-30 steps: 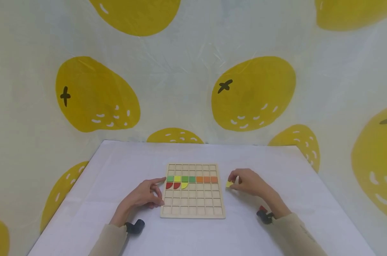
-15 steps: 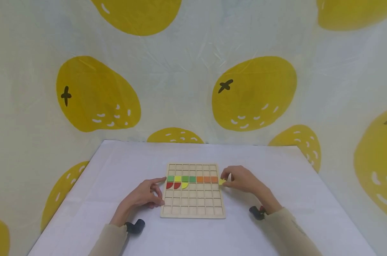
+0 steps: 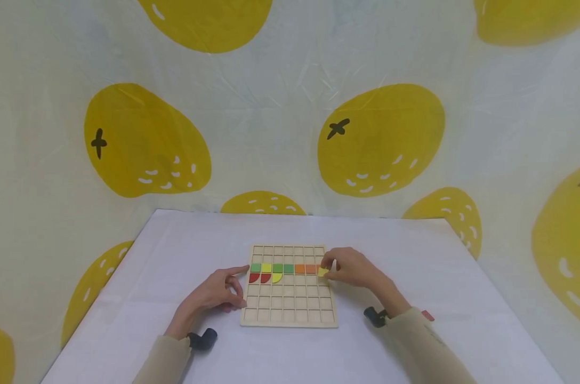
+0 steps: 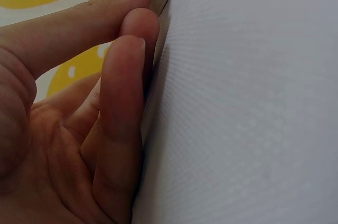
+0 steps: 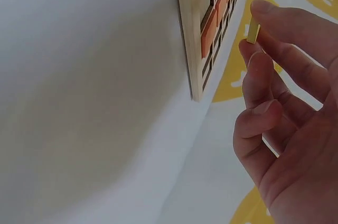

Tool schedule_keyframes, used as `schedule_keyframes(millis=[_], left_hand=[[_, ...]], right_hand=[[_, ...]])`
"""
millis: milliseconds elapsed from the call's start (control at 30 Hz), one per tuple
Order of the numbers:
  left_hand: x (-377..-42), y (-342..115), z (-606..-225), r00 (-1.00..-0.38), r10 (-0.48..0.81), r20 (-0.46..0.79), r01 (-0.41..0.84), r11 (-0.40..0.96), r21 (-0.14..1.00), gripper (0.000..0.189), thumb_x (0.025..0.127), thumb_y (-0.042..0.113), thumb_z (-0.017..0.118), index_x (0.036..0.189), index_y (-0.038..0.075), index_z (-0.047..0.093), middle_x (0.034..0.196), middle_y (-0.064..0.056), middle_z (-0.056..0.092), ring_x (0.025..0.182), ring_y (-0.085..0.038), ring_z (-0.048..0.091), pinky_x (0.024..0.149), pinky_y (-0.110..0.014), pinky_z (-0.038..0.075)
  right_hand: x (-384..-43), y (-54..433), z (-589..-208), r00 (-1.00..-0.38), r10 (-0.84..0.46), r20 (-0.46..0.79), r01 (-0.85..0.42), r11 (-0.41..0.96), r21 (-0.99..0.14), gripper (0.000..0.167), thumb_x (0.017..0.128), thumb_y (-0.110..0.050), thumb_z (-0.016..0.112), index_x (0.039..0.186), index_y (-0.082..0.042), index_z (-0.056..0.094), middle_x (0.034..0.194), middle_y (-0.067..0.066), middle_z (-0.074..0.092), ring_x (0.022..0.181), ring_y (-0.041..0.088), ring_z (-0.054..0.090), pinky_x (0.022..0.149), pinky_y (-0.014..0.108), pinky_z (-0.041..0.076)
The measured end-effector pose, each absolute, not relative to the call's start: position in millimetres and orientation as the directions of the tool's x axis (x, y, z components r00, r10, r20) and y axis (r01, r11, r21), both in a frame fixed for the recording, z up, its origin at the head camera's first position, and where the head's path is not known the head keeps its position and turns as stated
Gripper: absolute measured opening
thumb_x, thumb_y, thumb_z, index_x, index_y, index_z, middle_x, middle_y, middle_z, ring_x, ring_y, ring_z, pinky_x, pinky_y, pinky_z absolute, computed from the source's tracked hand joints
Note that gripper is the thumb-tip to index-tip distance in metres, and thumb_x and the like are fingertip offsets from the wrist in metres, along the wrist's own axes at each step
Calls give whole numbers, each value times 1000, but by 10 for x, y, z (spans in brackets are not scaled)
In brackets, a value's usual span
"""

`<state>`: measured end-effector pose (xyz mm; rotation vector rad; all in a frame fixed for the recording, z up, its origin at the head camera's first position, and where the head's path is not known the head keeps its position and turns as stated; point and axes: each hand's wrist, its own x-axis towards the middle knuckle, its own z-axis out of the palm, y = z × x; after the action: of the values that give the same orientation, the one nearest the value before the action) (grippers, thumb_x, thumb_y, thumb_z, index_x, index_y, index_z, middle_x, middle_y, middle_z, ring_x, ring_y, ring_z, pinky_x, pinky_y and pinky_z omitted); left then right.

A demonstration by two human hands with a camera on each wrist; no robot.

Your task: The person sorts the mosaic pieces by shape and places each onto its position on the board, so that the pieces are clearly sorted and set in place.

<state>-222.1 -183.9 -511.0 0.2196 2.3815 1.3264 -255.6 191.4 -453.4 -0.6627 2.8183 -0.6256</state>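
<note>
In the head view a wooden grid board (image 3: 289,314) lies on the white table. One row bears green, yellow and orange square tiles; the row below it has two red quarter-circle tiles (image 3: 265,278) and a yellow quarter-circle tile (image 3: 276,278) at its left end. My left hand (image 3: 218,290) touches the board's left edge, index finger and thumb spread along it. Between thumb and fingertips my right hand (image 3: 351,268) pinches a thin yellow tile (image 5: 255,20), held above the board's right edge near the last orange tile (image 5: 209,35). Its full outline is partly hidden by the fingers.
A red piece (image 3: 428,315) lies on the table beside the right forearm, partly hidden by the sleeve. Dark wrist cameras (image 3: 202,340) sit at both cuffs. Behind the table (image 3: 208,229) hangs a pale cloth printed with large yellow fruit.
My right hand has moved left with the yellow tile, from beside the board to over its right edge. The left hand and the board have stayed in place.
</note>
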Motion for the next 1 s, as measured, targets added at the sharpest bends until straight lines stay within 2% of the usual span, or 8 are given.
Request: schedule_keyframes(millis=[333, 767, 1000], left_hand=[[-2211, -1829, -5101, -910, 307, -278, -67, 554, 830, 93, 75, 13, 91, 156, 14, 46, 83, -3, 68, 61, -17, 62, 55, -28, 52], [-2225, -1837, -5129, -911, 312, -270, -55, 557, 828, 93, 75, 15, 91, 156, 14, 46, 81, -2, 67, 60, -17, 60, 56, -29, 52], [-2223, -1839, -5126, -908, 320, -271, -56, 549, 834, 93, 75, 14, 91, 156, 14, 46, 82, -2, 68, 61, -16, 61, 56, -29, 52]], right_hand=[[-2588, 1723, -4571, -867, -494, -71, -419, 798, -433, 15, 87, -23, 83, 99, -20, 76, 85, -9, 65, 79, 11, 55, 74, 29, 47], [-2630, 1456, -4641, -844, -529, -91, -450, 789, -418, 13, 88, -22, 82, 98, -18, 76, 85, -6, 65, 82, 14, 54, 76, 33, 47], [-2649, 1359, -4695, -820, -567, -75, -511, 785, -350, 13, 86, -25, 81, 96, -20, 75, 83, -9, 63, 80, 10, 55, 75, 30, 49]])
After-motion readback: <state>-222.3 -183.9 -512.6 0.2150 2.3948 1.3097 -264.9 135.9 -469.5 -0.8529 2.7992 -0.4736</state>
